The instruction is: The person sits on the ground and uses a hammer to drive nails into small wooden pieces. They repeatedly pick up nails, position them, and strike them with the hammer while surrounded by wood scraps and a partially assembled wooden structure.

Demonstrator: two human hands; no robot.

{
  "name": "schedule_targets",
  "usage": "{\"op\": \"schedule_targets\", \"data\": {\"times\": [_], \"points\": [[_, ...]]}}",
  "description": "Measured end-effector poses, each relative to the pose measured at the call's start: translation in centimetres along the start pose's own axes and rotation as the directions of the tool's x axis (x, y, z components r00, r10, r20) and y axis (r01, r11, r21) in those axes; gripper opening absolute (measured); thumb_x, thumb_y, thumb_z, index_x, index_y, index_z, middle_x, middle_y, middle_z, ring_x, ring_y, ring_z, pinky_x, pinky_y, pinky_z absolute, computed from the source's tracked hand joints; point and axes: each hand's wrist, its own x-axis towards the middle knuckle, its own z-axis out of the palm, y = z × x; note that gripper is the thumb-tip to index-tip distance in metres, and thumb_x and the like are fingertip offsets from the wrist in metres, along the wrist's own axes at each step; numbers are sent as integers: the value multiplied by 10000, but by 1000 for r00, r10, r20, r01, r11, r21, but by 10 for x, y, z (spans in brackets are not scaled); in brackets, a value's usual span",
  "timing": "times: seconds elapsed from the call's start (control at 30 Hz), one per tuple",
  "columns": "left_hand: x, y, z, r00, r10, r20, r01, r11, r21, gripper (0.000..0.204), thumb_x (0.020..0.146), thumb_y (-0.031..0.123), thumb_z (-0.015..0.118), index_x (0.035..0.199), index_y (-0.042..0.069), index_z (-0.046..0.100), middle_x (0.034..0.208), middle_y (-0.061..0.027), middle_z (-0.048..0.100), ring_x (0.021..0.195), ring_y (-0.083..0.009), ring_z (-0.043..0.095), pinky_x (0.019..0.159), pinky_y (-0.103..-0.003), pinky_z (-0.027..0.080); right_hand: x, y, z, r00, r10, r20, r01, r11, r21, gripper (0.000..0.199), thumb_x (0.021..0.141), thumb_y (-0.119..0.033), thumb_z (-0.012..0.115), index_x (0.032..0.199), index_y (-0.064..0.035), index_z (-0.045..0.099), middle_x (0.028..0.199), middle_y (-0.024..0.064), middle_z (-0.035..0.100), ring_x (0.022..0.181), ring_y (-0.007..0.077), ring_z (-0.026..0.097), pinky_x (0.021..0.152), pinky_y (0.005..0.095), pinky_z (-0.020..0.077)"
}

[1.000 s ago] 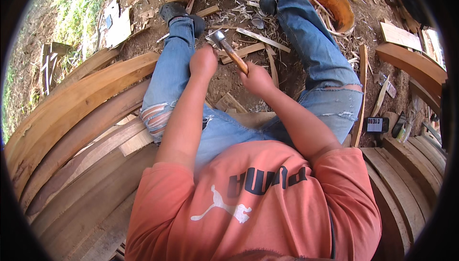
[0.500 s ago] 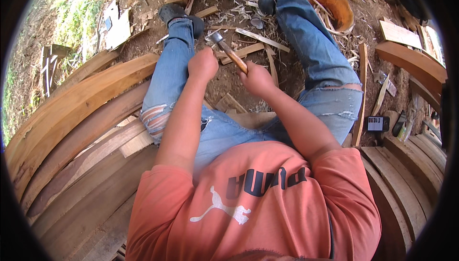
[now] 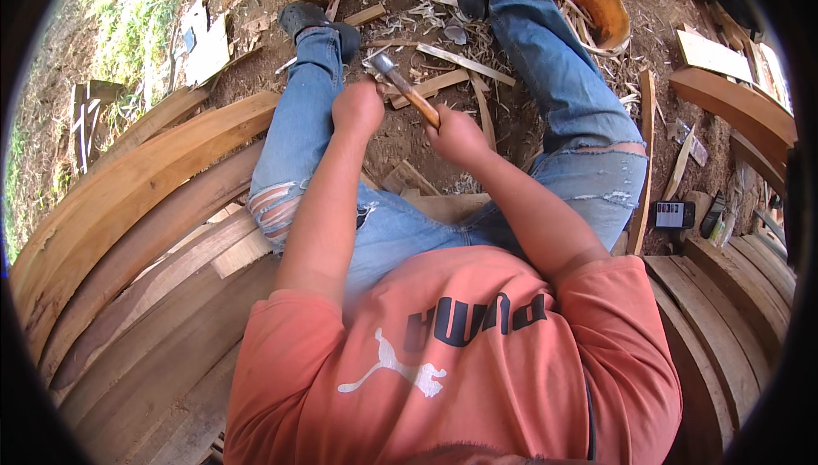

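Note:
My right hand (image 3: 460,137) is wrapped round the wooden handle of a hammer (image 3: 417,102). Its metal head points away from me to the left, just past the knuckles of my left hand (image 3: 358,109). That left hand is closed in a fist beside my left shin. A small pale metallic bit (image 3: 370,62) shows beyond the fist, by the hammer head; whether the fist holds it cannot be made out. Both hands hover over the ground between my legs, among wood offcuts (image 3: 436,85) and shavings.
Curved timber pieces (image 3: 153,158) lie stacked at my left, with more boards (image 3: 694,312) at my right. An orange-brown bucket (image 3: 609,9) holding wood strips stands beyond my right leg. A phone (image 3: 673,215) lies near my right knee. Grass (image 3: 136,31) grows at the far left.
The hammer head has shifted slightly left and away from me, closer over the left fist. Both hands keep their hold and have barely moved.

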Motion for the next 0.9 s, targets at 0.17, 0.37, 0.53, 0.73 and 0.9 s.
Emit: {"op": "schedule_targets", "data": {"times": [0.17,0.37,0.53,0.73,0.9], "points": [[2,1,-5,999,-15,-36,14,1000,-12,232,1070,258,635,1088,35,696,984,-230,791,963,-452,765,836,-582,591,10,5,5,998,5,-60,-4,1000,14,328,1000,-315,714,1168,-34,691,1014,252,770,994,466,743,888,575,585],[6,1,-1,1000,-10,-22,10,1000,-17,223,1064,246,649,1078,27,693,989,-234,792,968,-450,768,830,-577,596,14,22,18,999,34,27,-34,999,-14,323,1000,-311,717,1159,-31,691,1008,245,771,982,460,746,895,577,587],[1,-2,-3,999,-23,-34,22,1000,-7,232,1067,253,654,1099,25,678,968,-235,788,949,-448,767,818,-580,592,8,9,14,997,-25,-72,27,999,24,331,984,-298,723,1178,-33,684,984,255,762,967,472,738,882,591,578],[0,-1,-1,1000,14,-15,-14,1000,11,229,1075,252,642,1104,27,672,962,-232,786,943,-450,766,818,-590,592,15,21,20,1000,24,10,-24,1000,-9,313,1009,-322,714,1161,-50,688,1009,268,760,975,485,730,878,591,569],[3,0,-1,999,-3,-42,2,1000,-19,229,1079,256,636,1096,30,671,962,-233,785,946,-448,765,812,-592,588,18,9,9,990,-48,-130,52,998,28,301,1008,-316,711,1143,-48,695,983,265,763,949,489,733,868,593,573]]}}
